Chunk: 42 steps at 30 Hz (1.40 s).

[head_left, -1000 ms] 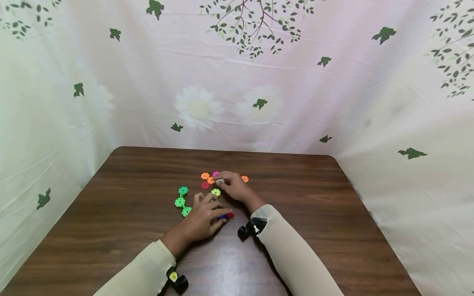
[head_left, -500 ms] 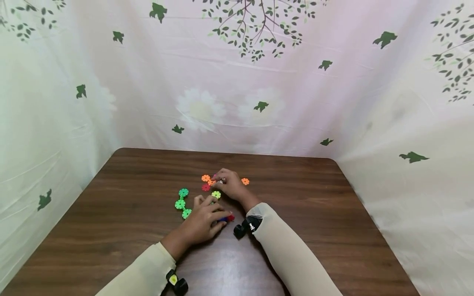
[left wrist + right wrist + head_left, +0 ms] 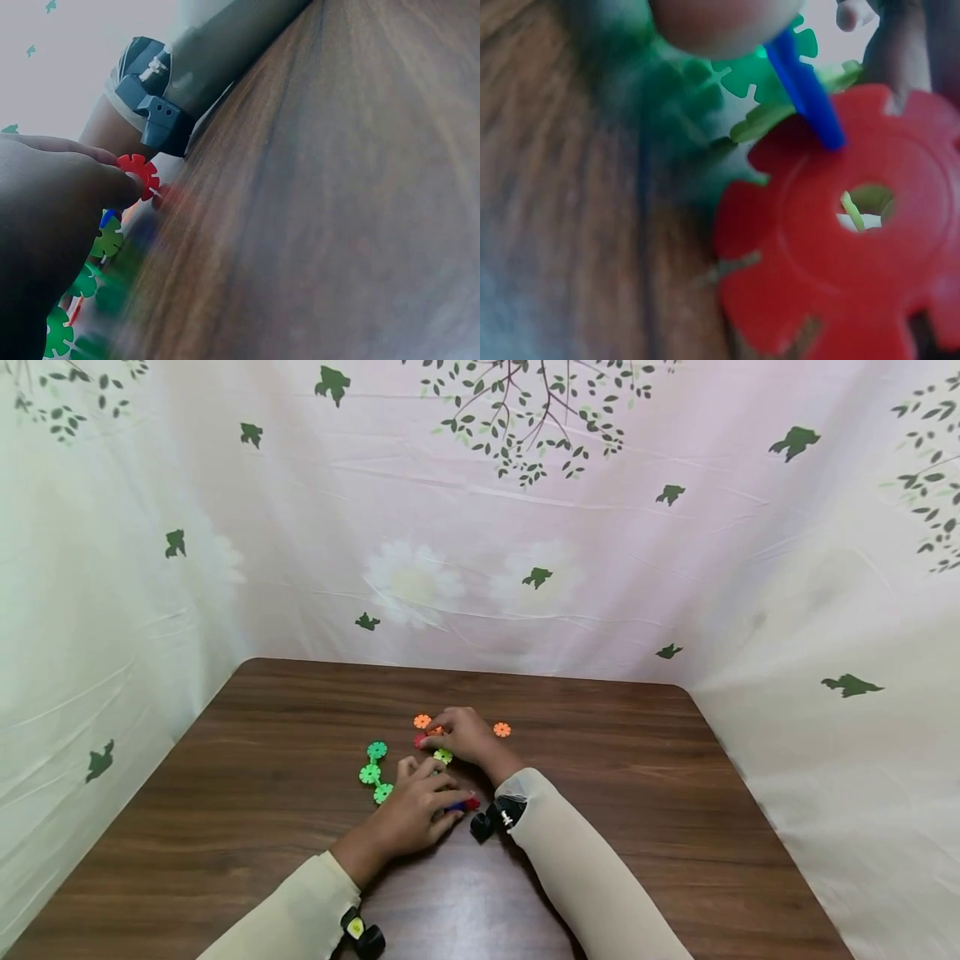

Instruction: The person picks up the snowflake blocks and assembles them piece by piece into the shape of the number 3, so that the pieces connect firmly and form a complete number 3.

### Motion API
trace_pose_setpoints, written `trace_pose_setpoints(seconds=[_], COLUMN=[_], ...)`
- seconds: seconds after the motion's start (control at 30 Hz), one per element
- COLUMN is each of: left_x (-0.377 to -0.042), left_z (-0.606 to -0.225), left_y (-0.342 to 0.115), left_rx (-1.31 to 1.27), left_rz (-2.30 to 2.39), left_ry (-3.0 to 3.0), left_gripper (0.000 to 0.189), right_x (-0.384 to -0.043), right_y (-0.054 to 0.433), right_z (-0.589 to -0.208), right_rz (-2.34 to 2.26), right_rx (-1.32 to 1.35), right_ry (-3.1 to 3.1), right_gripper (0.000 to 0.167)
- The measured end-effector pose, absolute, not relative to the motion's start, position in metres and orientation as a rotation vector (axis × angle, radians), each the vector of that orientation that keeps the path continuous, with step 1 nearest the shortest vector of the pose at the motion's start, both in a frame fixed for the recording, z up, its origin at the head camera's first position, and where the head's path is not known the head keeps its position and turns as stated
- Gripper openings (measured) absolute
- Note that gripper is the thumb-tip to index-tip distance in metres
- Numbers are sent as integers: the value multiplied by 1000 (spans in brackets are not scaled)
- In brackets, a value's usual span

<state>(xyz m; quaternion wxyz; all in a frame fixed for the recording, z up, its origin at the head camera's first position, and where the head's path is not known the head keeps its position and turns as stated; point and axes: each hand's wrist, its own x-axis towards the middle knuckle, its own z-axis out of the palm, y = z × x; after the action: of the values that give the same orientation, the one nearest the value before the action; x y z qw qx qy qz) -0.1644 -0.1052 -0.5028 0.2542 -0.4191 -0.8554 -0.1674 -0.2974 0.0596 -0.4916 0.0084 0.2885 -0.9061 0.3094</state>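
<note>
In the head view my left hand (image 3: 412, 806) lies low over a chain of notched interlocking discs. Its thumb and finger pinch a red disc (image 3: 139, 176) at the chain's end, seen in the left wrist view. A blue disc (image 3: 806, 90) slots into that red one. Green discs (image 3: 370, 774) stick out beyond the hand; a yellow-green disc (image 3: 443, 756) shows past its fingertips. My right hand (image 3: 468, 735) reaches to the loose discs behind, fingers bent, thumb at another red disc (image 3: 420, 741). Whether it grips one is hidden.
A single orange disc (image 3: 502, 729) lies right of my right hand, and another orange disc (image 3: 422, 721) lies to its left. The brown wooden table (image 3: 637, 827) spreads around both hands, with a printed curtain (image 3: 465, 527) behind it.
My right hand has shifted slightly left and towards me, from the grey disc to the red one. The grey and pink discs are now covered. The left hand keeps its hold.
</note>
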Motion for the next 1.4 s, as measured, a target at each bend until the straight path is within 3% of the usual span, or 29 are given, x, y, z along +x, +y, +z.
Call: trace_pose_setpoints(seconds=[0.47, 0.73, 0.93, 1.4], left_x=[-163, -163, -162, -162], left_z=[-502, -503, -503, -502], left_y=[-104, -105, -103, -103], left_rx=[-1138, -1136, -1145, -1149], left_rz=[-444, -429, -446, -472], left_ry=[-2342, -2351, -2339, -2330], left_gripper=[31, 29, 29, 27], right_x=[-291, -288, -288, -295], right_y=[53, 51, 53, 60], right_z=[-483, -479, -478, -489], right_rz=[843, 740, 710, 1151], right_rx=[827, 890, 915, 906], right_ry=[-2972, -3013, -3030, -2815], right_gripper=[18, 27, 19, 16])
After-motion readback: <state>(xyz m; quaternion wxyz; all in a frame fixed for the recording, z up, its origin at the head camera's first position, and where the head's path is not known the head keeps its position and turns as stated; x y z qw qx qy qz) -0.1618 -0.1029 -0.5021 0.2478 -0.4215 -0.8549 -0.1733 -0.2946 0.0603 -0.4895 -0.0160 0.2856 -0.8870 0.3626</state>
